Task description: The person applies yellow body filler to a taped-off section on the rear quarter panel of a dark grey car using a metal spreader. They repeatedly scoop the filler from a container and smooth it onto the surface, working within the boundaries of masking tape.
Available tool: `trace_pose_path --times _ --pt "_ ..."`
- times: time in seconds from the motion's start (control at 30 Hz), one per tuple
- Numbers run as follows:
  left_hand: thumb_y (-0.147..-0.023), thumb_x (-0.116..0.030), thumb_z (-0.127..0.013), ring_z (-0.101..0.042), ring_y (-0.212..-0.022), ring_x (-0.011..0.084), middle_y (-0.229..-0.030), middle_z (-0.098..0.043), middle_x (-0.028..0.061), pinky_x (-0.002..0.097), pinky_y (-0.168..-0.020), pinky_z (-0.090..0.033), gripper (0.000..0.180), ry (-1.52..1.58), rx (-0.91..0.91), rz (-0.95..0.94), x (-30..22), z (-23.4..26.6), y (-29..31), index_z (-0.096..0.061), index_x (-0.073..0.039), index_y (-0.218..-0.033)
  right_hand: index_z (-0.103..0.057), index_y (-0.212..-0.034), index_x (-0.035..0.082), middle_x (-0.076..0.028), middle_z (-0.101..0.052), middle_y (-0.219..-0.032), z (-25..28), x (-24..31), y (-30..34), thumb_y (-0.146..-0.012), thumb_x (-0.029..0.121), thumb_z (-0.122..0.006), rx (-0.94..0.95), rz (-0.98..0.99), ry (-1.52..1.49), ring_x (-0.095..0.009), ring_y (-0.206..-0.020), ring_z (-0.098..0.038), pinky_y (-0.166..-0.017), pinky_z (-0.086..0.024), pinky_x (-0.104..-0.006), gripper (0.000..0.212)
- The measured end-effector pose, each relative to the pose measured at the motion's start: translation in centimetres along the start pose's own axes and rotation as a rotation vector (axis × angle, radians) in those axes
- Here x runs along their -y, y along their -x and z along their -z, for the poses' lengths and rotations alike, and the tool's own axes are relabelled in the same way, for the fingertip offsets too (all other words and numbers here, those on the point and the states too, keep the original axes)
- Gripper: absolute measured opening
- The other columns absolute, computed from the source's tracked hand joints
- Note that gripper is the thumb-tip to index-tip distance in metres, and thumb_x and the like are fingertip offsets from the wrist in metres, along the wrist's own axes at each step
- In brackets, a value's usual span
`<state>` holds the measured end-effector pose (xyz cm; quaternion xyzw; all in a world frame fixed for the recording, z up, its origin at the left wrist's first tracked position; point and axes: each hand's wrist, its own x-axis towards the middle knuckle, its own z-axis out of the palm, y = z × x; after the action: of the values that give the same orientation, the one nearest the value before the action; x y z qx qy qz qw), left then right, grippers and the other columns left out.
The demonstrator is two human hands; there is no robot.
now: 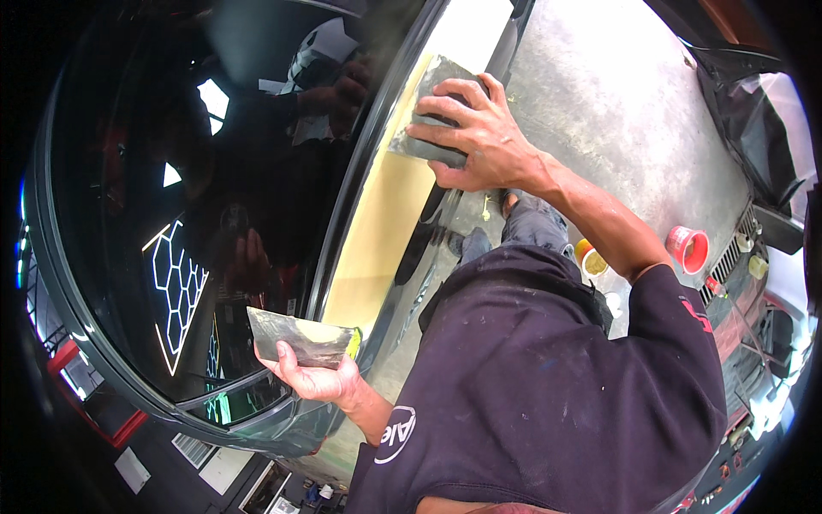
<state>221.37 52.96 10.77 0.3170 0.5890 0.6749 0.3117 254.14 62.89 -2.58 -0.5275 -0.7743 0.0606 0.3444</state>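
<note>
Black car window glass (248,154), then cream-yellow coated body panel (368,236) alongside. Grey spreader (428,147) on panel; right hand (484,137) grip clamped on it, fingers fanned across. Second spreader (312,338) by panel's lower end, left hand (317,382) pinching it, yellow-green putty (354,343) on its edge. Probably best: blade low, finger pressure even, strokes overlapping.

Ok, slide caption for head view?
Right hand holds grey rectangular spreader over yellowish car panel; left hand holds second spreader.

1 head-worn fisheye camera faces down, close above the left hand (315,382) and right hand (491,144).
</note>
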Motion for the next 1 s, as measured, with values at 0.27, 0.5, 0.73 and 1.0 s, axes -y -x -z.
trace_pose_path --times 0.27,0.5,0.73,1.0 --pt "-0.093 -0.023 -0.065 -0.058 -0.122 0.0277 -0.131 -0.061 0.0125 0.0432 -0.107 -0.045 0.049 -0.016 0.020 0.015 0.3 -3.4 0.1 -0.055 -0.006 -0.138 -0.074 -0.126 0.028 -0.001 -0.059 -0.138 1.1 -2.8 -0.8 -0.075 0.028 -0.077 -0.015 0.003 0.009 -0.027 -0.134 -0.046 -0.112 -0.029 -0.0619 0.051" --pt "-0.093 -0.023 -0.065 -0.058 -0.121 0.0263 -0.130 -0.061 0.0117 0.0419 -0.105 -0.046 0.049 -0.051 0.029 0.030 0.5 -5.4 0.4 -0.055 -0.007 -0.138 -0.073 -0.127 0.028 -0.001 -0.059 -0.139 1.1 -5.6 -1.2 -0.077 0.030 -0.078 -0.003 0.015 -0.011 -0.029 -0.136 -0.044 -0.112 -0.030 -0.0602 0.050" --pt "-0.092 -0.021 -0.061 -0.052 -0.129 0.0265 -0.142 -0.050 0.0173 0.0401 -0.108 -0.045 0.051 -0.195 0.072 -0.027 1.2 -6.2 0.3 -0.053 0.003 -0.137 -0.076 -0.123 0.028 0.000 -0.060 -0.137 0.8 -7.9 -2.0 -0.074 0.029 -0.078 -0.020 0.014 -0.039 -0.027 -0.136 -0.046 -0.113 -0.029 -0.0609 0.049" --pt "-0.093 -0.023 -0.066 -0.058 -0.120 0.0261 -0.130 -0.060 0.0109 0.0415 -0.105 -0.045 0.051 -0.137 0.087 0.018 1.4 -8.8 0.4 -0.054 -0.007 -0.140 -0.077 -0.122 0.028 0.000 -0.060 -0.138 1.7 -10.8 -2.1 -0.075 0.029 -0.077 0.009 0.012 -0.029 -0.028 -0.136 -0.045 -0.115 -0.029 -0.0588 0.047"
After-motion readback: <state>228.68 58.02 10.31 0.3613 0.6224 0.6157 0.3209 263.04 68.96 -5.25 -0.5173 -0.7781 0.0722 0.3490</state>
